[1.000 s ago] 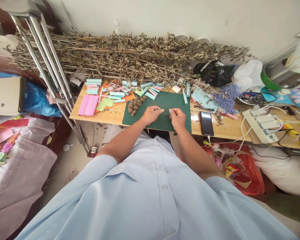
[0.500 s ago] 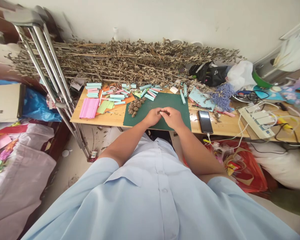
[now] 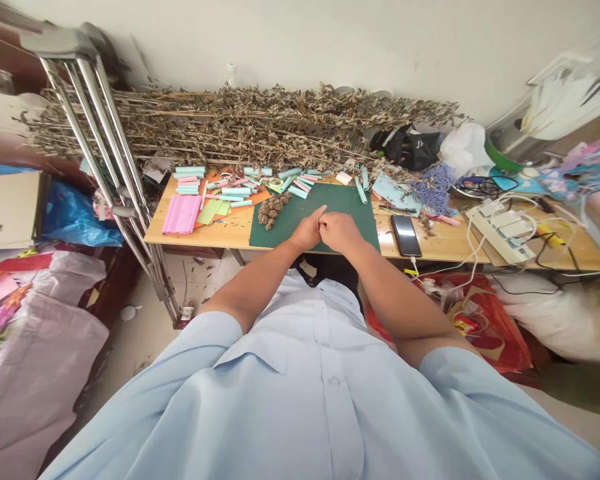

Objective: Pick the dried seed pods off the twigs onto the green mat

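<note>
My left hand [image 3: 307,230] and my right hand [image 3: 339,232] meet over the front part of a green cutting mat [image 3: 290,220]. Both are closed, with the fingers curled against each other, and whatever lies between them is hidden. Beside my left hand, a pile of brown, lumpy balls [image 3: 270,212] rests on the mat's left part. Rolled blue and pink papers [image 3: 235,192] lie behind and to the left of the mat.
Dried stalks [image 3: 205,127] run along the wall behind. Right of the mat lie a phone [image 3: 407,235], purple cord [image 3: 436,188] and a power strip [image 3: 500,230] with cables. Crutches [image 3: 100,127] lean at the left. Pink paper [image 3: 181,214] lies near the table's left end.
My fingers have closed more tightly together, and the small brown piece seen between them before is now hidden. The view has shifted slightly.
</note>
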### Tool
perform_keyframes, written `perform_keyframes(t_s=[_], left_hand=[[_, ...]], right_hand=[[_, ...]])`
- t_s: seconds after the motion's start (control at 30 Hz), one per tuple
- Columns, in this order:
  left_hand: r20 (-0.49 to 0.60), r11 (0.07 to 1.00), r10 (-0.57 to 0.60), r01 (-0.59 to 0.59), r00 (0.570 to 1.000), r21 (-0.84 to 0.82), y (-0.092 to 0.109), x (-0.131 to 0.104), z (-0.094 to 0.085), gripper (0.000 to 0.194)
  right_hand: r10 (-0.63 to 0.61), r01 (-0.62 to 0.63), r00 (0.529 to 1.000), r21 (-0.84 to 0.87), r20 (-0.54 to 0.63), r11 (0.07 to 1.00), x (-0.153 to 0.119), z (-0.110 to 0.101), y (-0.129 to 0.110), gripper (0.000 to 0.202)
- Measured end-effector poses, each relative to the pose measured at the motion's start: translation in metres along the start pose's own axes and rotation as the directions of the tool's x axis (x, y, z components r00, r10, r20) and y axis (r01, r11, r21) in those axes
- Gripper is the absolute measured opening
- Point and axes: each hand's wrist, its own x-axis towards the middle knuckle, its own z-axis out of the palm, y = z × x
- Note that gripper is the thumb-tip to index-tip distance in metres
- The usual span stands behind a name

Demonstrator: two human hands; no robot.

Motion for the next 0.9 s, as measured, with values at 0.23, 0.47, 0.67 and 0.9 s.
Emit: perform_keyframes(t_s=[0.23,0.47,0.67,0.9], left_hand=[[-0.021,1.0,-0.006,0.006,1.0,0.012,-0.002,0.004,0.001,0.074],[0.009,0.995,-0.063,0.062,0.998,0.074,0.0,0.006,0.0,0.076],[-0.033,0.996,-0.071,0.072,0.997,0.046,0.005,0.002,-0.001,0.072],[-0.086,0.989,-0.117,0.108,0.989,-0.1,0.014,-0.004,-0.008,0.046]], right_hand=[[0.113,-0.091,0.984,0.159,-0.138,0.983,-0.001,0.013,0.008,0.012],[0.379,-0.262,0.925,0.7,-0.013,0.664,0.001,0.027,0.027,0.015],[0.42,-0.274,0.902,0.881,0.096,0.386,0.005,0.031,0.032,0.013],[0.442,-0.205,0.891,0.958,0.099,0.199,0.008,0.031,0.039,0.024]])
